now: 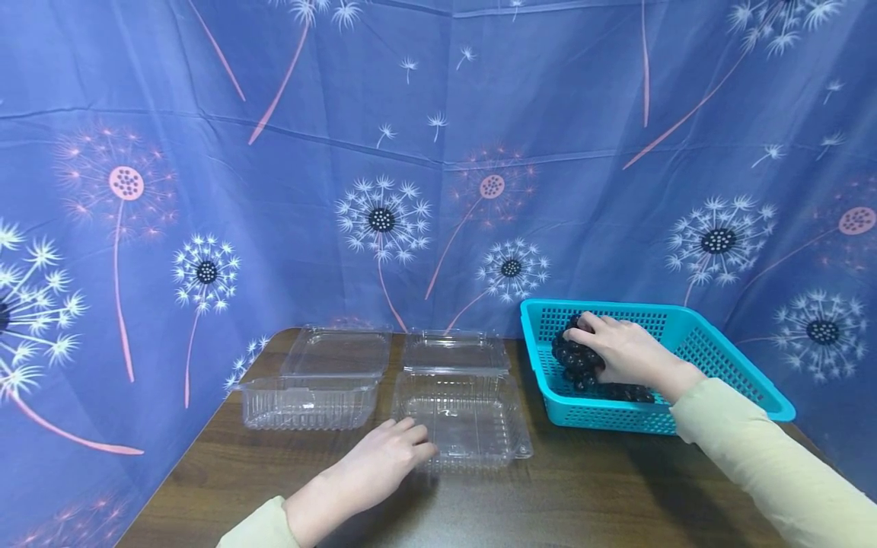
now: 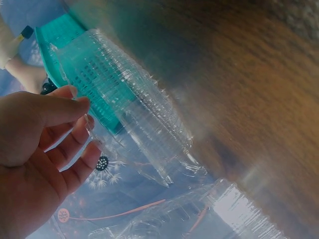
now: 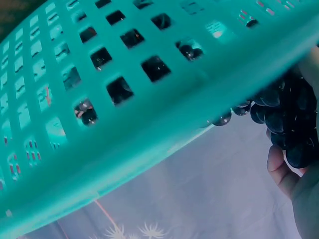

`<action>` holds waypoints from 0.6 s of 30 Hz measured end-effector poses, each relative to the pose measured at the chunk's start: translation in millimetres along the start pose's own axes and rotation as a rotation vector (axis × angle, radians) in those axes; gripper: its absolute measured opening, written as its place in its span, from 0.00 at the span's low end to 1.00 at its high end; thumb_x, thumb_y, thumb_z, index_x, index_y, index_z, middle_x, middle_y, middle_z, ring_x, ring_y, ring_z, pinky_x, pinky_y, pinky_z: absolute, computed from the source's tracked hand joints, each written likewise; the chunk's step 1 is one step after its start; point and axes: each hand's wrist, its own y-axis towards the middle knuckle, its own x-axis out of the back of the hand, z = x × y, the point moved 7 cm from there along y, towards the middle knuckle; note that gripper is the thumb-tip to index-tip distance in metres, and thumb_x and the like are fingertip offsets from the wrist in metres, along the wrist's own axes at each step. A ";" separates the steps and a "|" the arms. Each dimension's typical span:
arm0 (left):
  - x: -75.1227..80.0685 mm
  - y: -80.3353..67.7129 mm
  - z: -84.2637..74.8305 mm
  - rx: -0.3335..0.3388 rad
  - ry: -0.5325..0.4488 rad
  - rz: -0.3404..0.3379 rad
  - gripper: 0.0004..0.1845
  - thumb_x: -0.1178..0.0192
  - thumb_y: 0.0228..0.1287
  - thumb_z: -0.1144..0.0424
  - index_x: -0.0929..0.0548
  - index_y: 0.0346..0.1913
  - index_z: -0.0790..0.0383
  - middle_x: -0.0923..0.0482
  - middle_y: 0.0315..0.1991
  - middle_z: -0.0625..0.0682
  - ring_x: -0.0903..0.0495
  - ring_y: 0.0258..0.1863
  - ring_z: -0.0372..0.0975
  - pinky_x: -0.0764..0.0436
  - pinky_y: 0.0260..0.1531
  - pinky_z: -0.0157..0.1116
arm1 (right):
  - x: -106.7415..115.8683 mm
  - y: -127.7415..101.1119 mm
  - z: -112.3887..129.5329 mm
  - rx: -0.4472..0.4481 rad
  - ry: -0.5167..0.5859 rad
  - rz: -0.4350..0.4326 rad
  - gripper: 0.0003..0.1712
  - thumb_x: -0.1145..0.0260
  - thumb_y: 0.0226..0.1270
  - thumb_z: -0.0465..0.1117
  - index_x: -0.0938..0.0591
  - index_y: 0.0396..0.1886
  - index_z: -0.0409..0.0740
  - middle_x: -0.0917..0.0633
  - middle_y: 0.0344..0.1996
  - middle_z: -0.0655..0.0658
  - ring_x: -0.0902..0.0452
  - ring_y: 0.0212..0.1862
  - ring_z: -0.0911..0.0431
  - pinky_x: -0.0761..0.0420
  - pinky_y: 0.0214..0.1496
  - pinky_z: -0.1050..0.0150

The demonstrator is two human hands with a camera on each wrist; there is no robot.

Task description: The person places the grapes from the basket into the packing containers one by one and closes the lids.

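In the head view my right hand (image 1: 626, 354) grips a bunch of dark grapes (image 1: 575, 358) inside the turquoise basket (image 1: 596, 413), towards its left end. The right wrist view shows grapes (image 3: 274, 112) against the palm, above the basket's rim, partly cut off by the frame. My left hand (image 1: 387, 460) is at the near left corner of a clear plastic clamshell container (image 1: 455, 426). In the left wrist view its thumb and fingers pinch the container's thin rim (image 2: 92, 132). This container stands with its lid (image 1: 455, 352) folded back towards the curtain.
A second clear clamshell container (image 1: 308, 403), lid back, stands left of the first. More dark grapes (image 1: 626, 393) lie on the basket's floor. Everything rests on a brown wooden table (image 1: 507, 510), with a blue dandelion-print curtain (image 1: 425, 114) right behind it.
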 end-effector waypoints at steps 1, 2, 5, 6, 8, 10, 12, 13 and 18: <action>-0.4 -0.1 0.0 0.001 -0.002 0.006 0.16 0.34 0.50 0.67 0.16 0.44 0.50 0.21 0.36 0.41 0.20 0.41 0.37 0.18 0.39 0.37 | 2.5 0.1 0.2 0.003 0.003 -0.010 0.44 0.19 0.29 0.45 0.25 0.54 0.53 0.27 0.42 0.44 0.27 0.32 0.52 0.33 0.19 0.65; -0.3 -0.3 0.0 0.002 -0.002 0.010 0.16 0.34 0.50 0.67 0.16 0.44 0.50 0.21 0.36 0.42 0.20 0.41 0.37 0.18 0.40 0.37 | 5.0 0.2 0.3 0.006 0.004 -0.019 0.44 0.18 0.28 0.45 0.25 0.54 0.52 0.27 0.41 0.44 0.28 0.31 0.53 0.33 0.18 0.66; 0.0 -0.2 -0.4 0.003 -0.003 0.023 0.16 0.35 0.51 0.67 0.16 0.45 0.50 0.22 0.36 0.41 0.22 0.40 0.36 0.18 0.40 0.37 | 10.8 0.2 0.3 0.011 0.002 -0.039 0.43 0.19 0.29 0.44 0.25 0.54 0.52 0.27 0.40 0.44 0.29 0.30 0.54 0.34 0.19 0.66; 0.2 0.0 -0.5 0.003 -0.002 0.026 0.16 0.35 0.51 0.67 0.16 0.45 0.50 0.22 0.37 0.41 0.22 0.39 0.35 0.18 0.40 0.37 | 12.5 0.0 0.1 0.010 -0.001 -0.045 0.43 0.20 0.30 0.43 0.25 0.54 0.52 0.27 0.40 0.45 0.30 0.30 0.54 0.34 0.20 0.66; 1.1 0.1 -0.8 0.001 -0.003 0.030 0.17 0.35 0.51 0.67 0.16 0.46 0.50 0.22 0.37 0.41 0.24 0.38 0.34 0.19 0.39 0.35 | 15.2 -0.4 -0.8 0.005 -0.010 -0.052 0.42 0.21 0.31 0.43 0.25 0.55 0.52 0.27 0.40 0.45 0.30 0.30 0.54 0.33 0.21 0.65; 1.6 0.0 -1.2 -0.003 -0.003 0.033 0.17 0.35 0.51 0.67 0.16 0.46 0.50 0.22 0.36 0.41 0.26 0.36 0.33 0.21 0.36 0.31 | 17.7 -1.2 -2.4 -0.007 -0.012 -0.059 0.41 0.23 0.32 0.42 0.25 0.55 0.52 0.27 0.41 0.44 0.29 0.31 0.53 0.32 0.21 0.64; 1.7 -0.2 -1.3 -0.007 0.000 0.033 0.18 0.34 0.50 0.67 0.16 0.46 0.50 0.23 0.36 0.41 0.28 0.35 0.32 0.24 0.32 0.28 | 20.8 -2.2 -4.3 -0.023 -0.011 -0.066 0.42 0.23 0.32 0.42 0.25 0.56 0.51 0.27 0.42 0.43 0.29 0.30 0.53 0.32 0.20 0.63; 1.6 -0.3 -1.3 -0.009 0.003 0.031 0.18 0.34 0.50 0.67 0.16 0.46 0.50 0.23 0.36 0.41 0.28 0.34 0.32 0.25 0.31 0.27 | 22.2 -2.8 -5.4 -0.031 -0.009 -0.068 0.42 0.23 0.31 0.42 0.25 0.56 0.51 0.27 0.42 0.43 0.29 0.30 0.53 0.32 0.20 0.63; 0.9 -1.7 -0.8 -0.014 0.009 0.010 0.18 0.33 0.49 0.66 0.16 0.46 0.50 0.24 0.35 0.40 0.29 0.34 0.31 0.28 0.29 0.25 | 29.6 -5.1 -8.8 -0.051 -0.002 -0.092 0.43 0.23 0.30 0.42 0.24 0.56 0.50 0.28 0.41 0.43 0.30 0.26 0.54 0.34 0.19 0.64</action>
